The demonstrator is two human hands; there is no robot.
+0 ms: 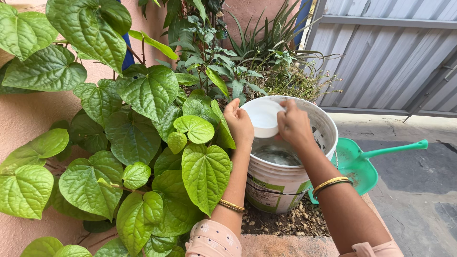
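Both my hands hold a small white bowl (262, 117) tilted over the mouth of a white plastic bucket (285, 183). My left hand (239, 124) grips the bowl's left rim, close to the leaves. My right hand (293, 124) grips its right rim, above the bucket's opening. Water (278, 155) sits low inside the bucket. A gold bangle is on each wrist.
A climbing plant with big heart-shaped green leaves (143, 138) covers the pink wall on the left. Potted plants (247, 62) stand behind the bucket. A green plastic dustpan (364, 162) lies to the right. Pebbled soil (290, 221) lies under the bucket. A grey metal gate (390, 52) stands at the right.
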